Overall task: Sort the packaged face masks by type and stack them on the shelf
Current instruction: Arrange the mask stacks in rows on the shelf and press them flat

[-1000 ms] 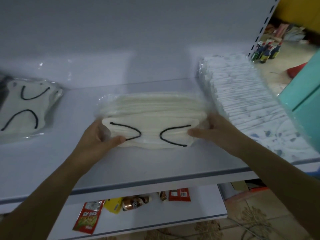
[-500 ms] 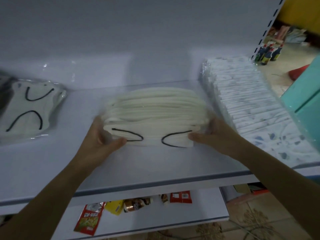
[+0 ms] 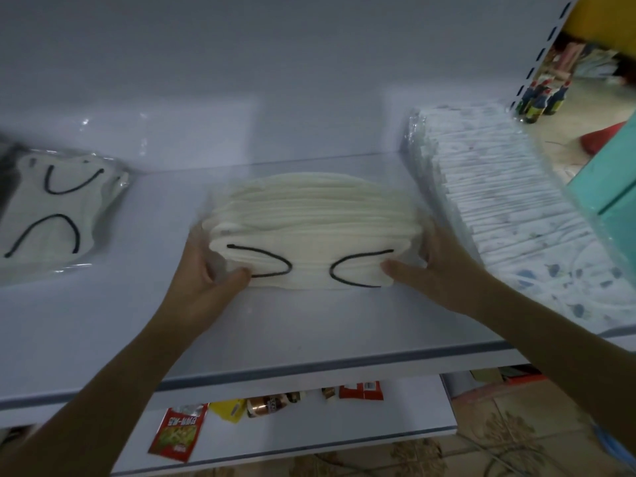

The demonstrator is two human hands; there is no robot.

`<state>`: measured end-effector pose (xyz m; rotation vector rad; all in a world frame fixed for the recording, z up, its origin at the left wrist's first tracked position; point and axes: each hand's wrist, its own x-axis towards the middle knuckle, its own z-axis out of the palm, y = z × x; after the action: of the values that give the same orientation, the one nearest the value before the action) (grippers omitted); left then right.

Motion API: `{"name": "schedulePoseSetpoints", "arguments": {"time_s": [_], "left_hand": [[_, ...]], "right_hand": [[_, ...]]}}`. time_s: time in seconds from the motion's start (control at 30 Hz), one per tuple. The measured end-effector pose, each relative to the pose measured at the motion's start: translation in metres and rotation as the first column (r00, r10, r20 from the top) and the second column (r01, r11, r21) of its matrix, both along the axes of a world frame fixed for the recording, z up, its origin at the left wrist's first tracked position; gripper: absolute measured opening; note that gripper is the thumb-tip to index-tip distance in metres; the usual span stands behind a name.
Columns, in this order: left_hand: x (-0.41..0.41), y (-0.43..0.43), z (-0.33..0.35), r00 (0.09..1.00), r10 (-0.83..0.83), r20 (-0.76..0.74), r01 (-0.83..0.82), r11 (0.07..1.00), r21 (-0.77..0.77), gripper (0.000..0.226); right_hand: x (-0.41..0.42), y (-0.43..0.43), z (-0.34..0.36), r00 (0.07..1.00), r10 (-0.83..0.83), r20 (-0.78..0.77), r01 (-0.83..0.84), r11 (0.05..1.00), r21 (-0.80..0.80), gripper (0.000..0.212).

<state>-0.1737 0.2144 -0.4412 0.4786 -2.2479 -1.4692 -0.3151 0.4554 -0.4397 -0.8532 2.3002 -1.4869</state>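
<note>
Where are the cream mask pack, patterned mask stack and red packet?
cream mask pack point(image 3: 313, 228): head view, middle folds.
patterned mask stack point(image 3: 509, 208): head view, upper edges.
red packet point(image 3: 177, 430): head view, front face.

The white metal shelf point(image 3: 309, 332) is carrying my mask piles.
A cream stack of black-looped masks point(image 3: 309, 215) is lying mid-shelf, a clear-bagged cream pack point(image 3: 69, 215) sitting left, a plastic-wrapped white patterned stack point(image 3: 509, 208) right.

Mask stack point(image 3: 309, 215) on shelf point(image 3: 303, 325)
</note>
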Motion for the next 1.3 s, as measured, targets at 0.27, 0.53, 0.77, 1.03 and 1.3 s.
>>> {"name": "schedulePoseSetpoints", "arguments": {"time_s": [0.27,0.53,0.77,1.03,1.3], "left_hand": [[-0.023,0.006,-0.01,0.989,0.145,-0.028,-0.148,0.959,-0.242,0.047],[-0.077,-0.011,0.006,0.976,0.216,-0.034,-0.217,0.942,-0.254,0.042],[-0.152,-0.01,0.017,0.968,0.248,-0.036,-0.249,0.968,-0.023,0.042],[-0.19,-0.013,0.014,0.979,0.201,0.012,-0.201,0.979,-0.04,0.06],[-0.194,-0.001,0.005,0.918,0.308,0.251,-0.184,0.889,-0.419,0.114]], "right_hand": [[-0.008,-0.006,-0.008,0.989,-0.125,-0.076,0.125,0.992,-0.003,0.044],[-0.05,-0.029,0.018,0.966,-0.257,0.036,0.259,0.958,-0.124,0.064],[-0.108,-0.062,0.025,0.912,-0.408,0.046,0.409,0.912,-0.026,0.054],[-0.132,-0.067,0.025,0.88,-0.474,0.0,0.474,0.88,0.006,0.059],[-0.132,-0.069,0.026,0.882,-0.429,-0.195,0.443,0.896,0.033,0.096]]}}
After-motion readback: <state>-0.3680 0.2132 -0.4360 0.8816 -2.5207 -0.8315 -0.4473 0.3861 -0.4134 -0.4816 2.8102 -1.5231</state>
